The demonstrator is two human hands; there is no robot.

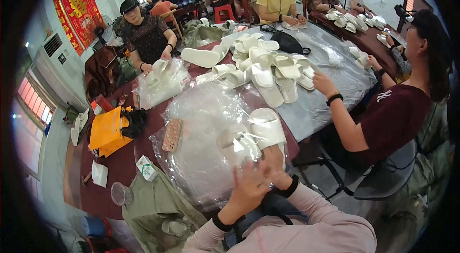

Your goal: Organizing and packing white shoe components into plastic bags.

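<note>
In front of me, one white slide slipper (265, 123) lies toe away, with my right hand (274, 163) at its heel end. The fingers rest on the footbed and seem to grip it; the thumb is hidden. Beside it on the left, a second white slipper (235, 144) sits under shiny clear plastic. My left hand (248, 185) is just below that slipper, its fingers spread above the plastic. A stack of clear plastic bags (199, 157) covers the table here, and a phone in a patterned case (172, 134) lies on it.
A heap of white slippers (261, 64) fills the table's middle, with a black pouch (286, 42) behind. At left are an orange bag (106, 131), a tissue pack (146, 168) and a plastic cup (121, 193). Co-workers sit left, opposite and right; one person's hand (325, 84) nears the heap.
</note>
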